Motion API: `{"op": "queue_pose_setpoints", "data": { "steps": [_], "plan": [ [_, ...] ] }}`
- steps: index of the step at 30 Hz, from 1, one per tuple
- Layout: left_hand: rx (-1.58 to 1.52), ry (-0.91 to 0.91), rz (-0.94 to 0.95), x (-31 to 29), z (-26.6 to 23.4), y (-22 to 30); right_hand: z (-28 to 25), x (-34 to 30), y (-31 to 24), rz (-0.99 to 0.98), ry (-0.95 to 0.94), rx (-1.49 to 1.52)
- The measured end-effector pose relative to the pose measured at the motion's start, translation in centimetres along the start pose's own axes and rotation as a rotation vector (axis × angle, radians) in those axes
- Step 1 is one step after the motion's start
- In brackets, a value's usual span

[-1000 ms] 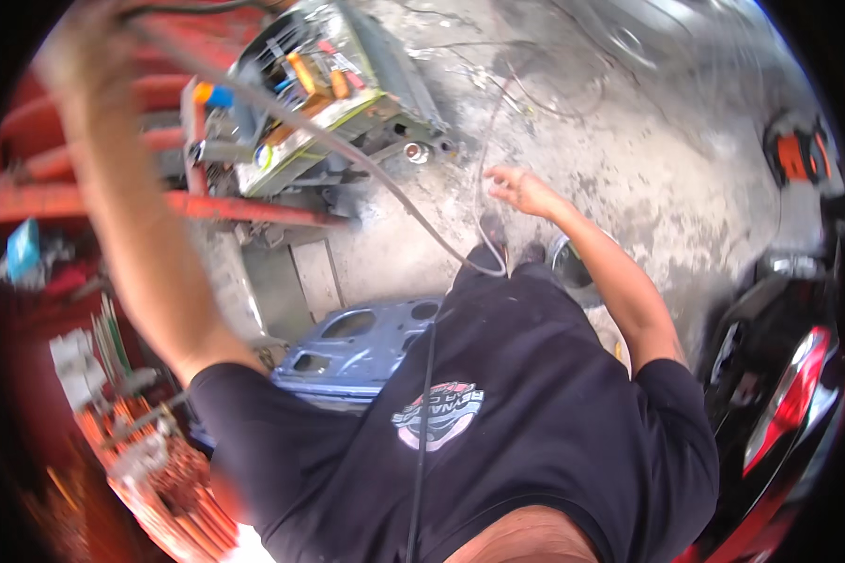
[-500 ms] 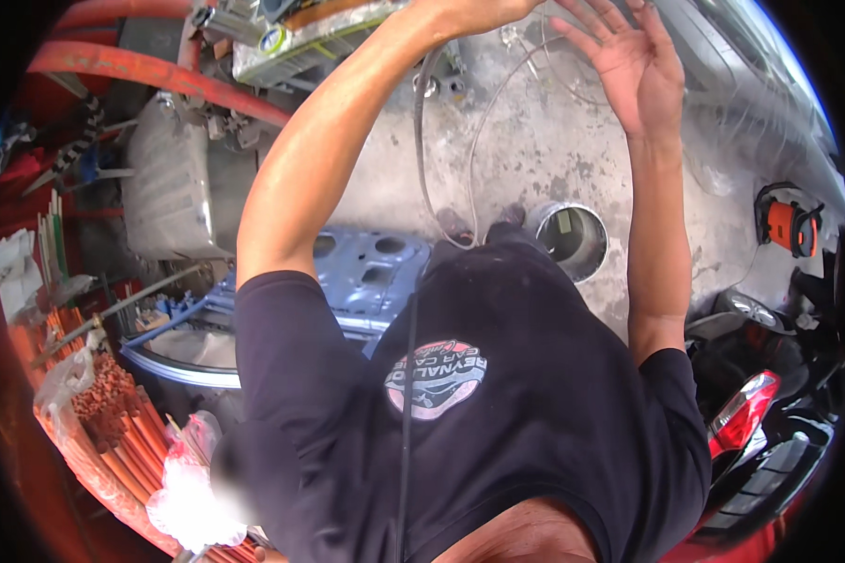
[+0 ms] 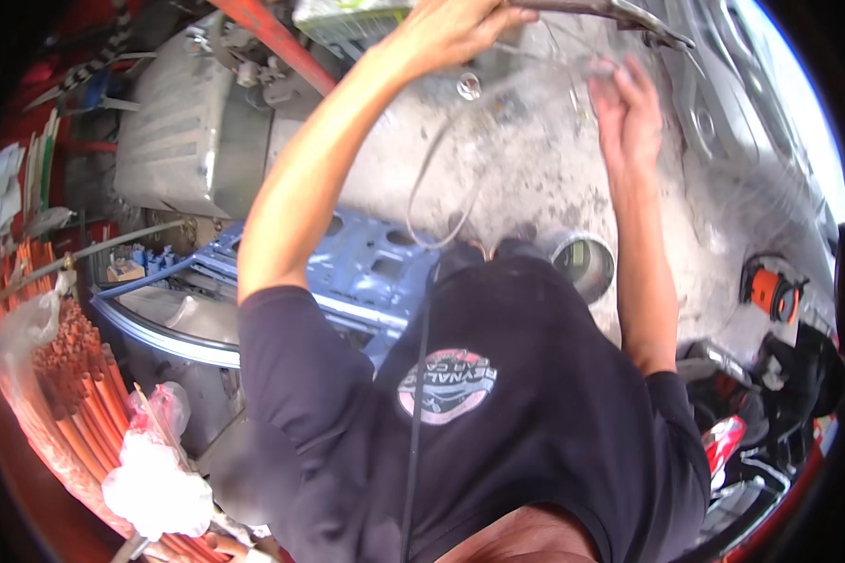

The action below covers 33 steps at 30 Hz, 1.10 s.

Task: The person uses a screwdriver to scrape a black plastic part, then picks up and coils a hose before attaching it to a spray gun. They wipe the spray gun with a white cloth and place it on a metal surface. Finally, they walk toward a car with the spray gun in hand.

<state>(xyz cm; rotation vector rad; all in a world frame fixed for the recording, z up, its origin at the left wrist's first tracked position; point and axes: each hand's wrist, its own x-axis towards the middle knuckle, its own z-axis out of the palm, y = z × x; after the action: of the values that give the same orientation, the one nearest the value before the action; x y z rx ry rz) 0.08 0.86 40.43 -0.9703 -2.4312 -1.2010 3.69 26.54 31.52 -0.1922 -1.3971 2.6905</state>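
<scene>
My left hand (image 3: pixel 455 36) is at the top middle, its fingers pinched together at the near end of a dark curved strip (image 3: pixel 596 7) that runs off to the right. Lower and to the right, my right hand (image 3: pixel 629 113) is raised with bent fingers, smeared by motion; what it holds, if anything, does not show. A thin pale flexible strip (image 3: pixel 413 202) hangs in a loop between the hands and down toward my feet, blurred in its upper part.
A blue car door panel (image 3: pixel 376 267) lies to my left, near bundled orange rods (image 3: pixel 80 394). An open metal cylinder (image 3: pixel 606 272) stands by my feet. An orange and black machine (image 3: pixel 770 289) is on the floor at right. A grey car body (image 3: pixel 714 94) rises at upper right.
My left hand has shifted right and down, bringing the dark strip into view. The right hand has dropped and its spread fingers have bent. The hanging loop has swung and blurred.
</scene>
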Motion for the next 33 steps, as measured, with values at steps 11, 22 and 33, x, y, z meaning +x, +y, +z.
{"op": "queue_pose_setpoints", "data": {
  "steps": [11,22,33],
  "plan": [
    [-0.170,0.284,-0.230,-7.0,-11.2,0.8,-13.2,-3.8,22.5,0.668,-0.244,-0.626],
    [-0.182,0.693,0.047,-7.1,-22.6,-0.2,-0.4,0.0,21.9,-0.070,-0.674,-0.825],
    [-0.998,0.644,0.021,-2.9,-23.0,-1.1,37.7,7.4,-8.7,-0.810,-1.252,-0.738]
  ]
}}
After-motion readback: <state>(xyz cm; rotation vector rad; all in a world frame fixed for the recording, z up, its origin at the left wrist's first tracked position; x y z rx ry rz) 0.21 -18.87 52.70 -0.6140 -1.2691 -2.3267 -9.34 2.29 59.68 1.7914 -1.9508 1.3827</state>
